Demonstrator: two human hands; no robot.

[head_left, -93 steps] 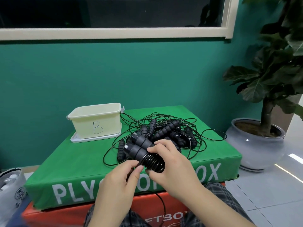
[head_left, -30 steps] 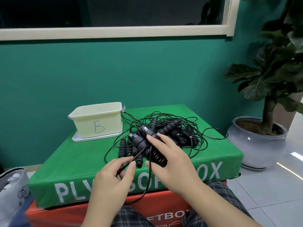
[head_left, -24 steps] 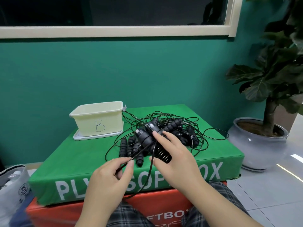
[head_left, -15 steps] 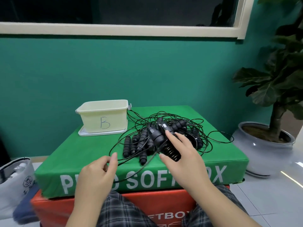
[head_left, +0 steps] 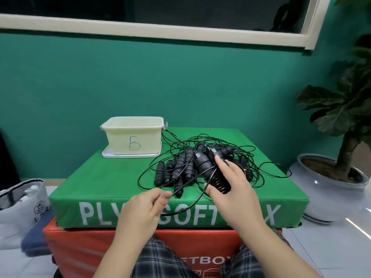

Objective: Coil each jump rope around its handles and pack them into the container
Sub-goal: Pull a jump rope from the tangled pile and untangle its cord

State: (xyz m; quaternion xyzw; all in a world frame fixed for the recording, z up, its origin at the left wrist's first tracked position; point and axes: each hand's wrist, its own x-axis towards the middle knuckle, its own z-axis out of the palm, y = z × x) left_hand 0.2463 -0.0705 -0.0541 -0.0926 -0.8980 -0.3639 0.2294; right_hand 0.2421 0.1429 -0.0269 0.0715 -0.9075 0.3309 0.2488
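My left hand (head_left: pixel 142 209) has drawn the cord (head_left: pixel 192 203) leftward, pinching it; my right hand (head_left: pixel 230 189) grips the coiled handles (head_left: pixel 208 169)

The left hand (head_left: pixel 143 207) pinched a thin black cord (head_left: pixel 186 183) between thumb and forefinger; the right hand (head_left: pixel 233 187) gripped paired black ribbed handles (head_left: pixel 208 167).

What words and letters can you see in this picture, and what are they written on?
"B": handwritten on the front of the cream container.
"PLY", "SOFT", "X": white letters on the green box; the hands hide the rest.
"ETBOX": on the orange box, partly hidden.
Round logo on the white bag: too blurred to read.
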